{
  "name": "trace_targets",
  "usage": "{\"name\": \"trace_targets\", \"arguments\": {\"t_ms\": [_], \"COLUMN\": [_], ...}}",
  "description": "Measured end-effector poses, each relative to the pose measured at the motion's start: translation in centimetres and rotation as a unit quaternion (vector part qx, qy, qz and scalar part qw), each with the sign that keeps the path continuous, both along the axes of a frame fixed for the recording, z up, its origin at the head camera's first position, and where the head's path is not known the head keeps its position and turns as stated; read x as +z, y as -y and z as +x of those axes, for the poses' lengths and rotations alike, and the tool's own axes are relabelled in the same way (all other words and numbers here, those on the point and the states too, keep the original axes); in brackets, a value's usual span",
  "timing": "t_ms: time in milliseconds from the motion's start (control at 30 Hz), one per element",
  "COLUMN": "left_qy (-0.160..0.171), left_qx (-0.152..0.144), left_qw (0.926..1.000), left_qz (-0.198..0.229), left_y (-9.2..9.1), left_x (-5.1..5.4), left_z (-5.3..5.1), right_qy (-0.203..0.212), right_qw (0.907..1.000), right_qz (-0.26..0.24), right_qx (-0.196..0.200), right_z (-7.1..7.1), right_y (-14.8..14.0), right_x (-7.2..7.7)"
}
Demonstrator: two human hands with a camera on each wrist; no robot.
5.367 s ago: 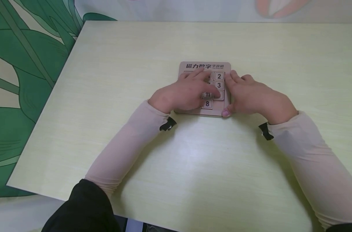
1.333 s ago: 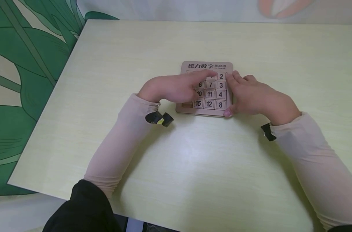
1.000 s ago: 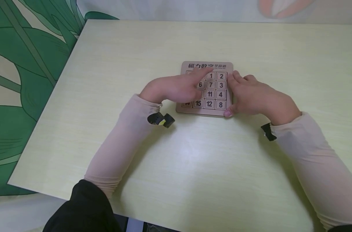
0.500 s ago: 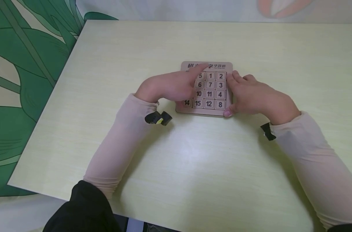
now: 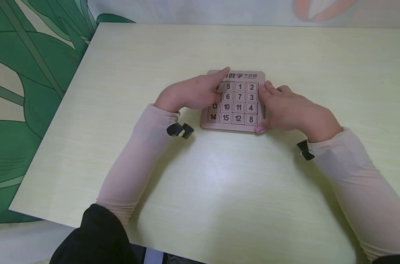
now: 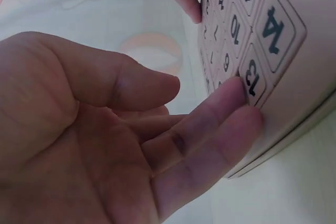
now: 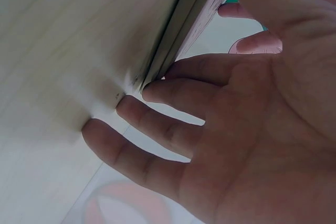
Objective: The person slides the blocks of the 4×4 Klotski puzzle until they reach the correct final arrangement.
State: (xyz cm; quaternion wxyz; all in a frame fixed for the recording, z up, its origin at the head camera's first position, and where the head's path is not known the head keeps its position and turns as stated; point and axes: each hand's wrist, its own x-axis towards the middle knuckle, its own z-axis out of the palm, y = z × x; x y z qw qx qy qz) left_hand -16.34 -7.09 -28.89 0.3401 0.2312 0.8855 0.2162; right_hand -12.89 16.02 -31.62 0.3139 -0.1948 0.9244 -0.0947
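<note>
A pink sliding number puzzle (image 5: 229, 126) lies flat on the table, its numbered tiles in a grid. Over its left side my left hand (image 5: 194, 91) reaches in with fingers extended, the thumb above the printed title. In the left wrist view, two fingertips of the left hand (image 6: 121, 129) are at the 13 tile (image 6: 253, 80). The left column's second place is hidden under this hand. Along the puzzle's right edge rests my right hand (image 5: 285, 110), its thumb at the near right corner. In the right wrist view, the right hand's (image 7: 231, 124) fingers are straight, some against the puzzle's side, others on the table.
The pale wooden table (image 5: 219, 190) extends around the puzzle on all sides. A wall with a green leaf mural (image 5: 31, 73) stands at the left. Dark objects (image 5: 167, 258) show below the table's front edge.
The 4 and 8 tiles now fill the right column's lower places. The 14 tile has come into the bottom-left corner, with 13 above it. My left hand has drawn left; the right stays put.
</note>
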Motion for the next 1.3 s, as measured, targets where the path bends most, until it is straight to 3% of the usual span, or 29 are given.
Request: {"name": "trace_targets", "arguments": {"t_ms": [833, 1133, 1300], "left_qy": [-0.091, -0.125, -0.13], "left_qx": [0.018, -0.024, -0.03], "left_qw": [0.9956, 0.9883, 0.9874], "left_qz": [-0.013, -0.083, -0.086], "left_y": [-1.0, -1.7, -1.6], "left_x": [-1.2, -2.0, -2.1], "left_z": [-0.4, 0.1, 0.1], "right_qy": [0.001, 0.003, 0.001], "right_qw": [1.0, 1.0, 1.0], "right_qz": [-0.002, -0.002, -0.001], "right_qx": [-0.008, -0.006, -0.001], "right_z": [0.3, 0.2, 0.1], "right_y": [-0.3, -0.4, -0.2], "right_x": [-0.2, -0.1, 0.0]}}
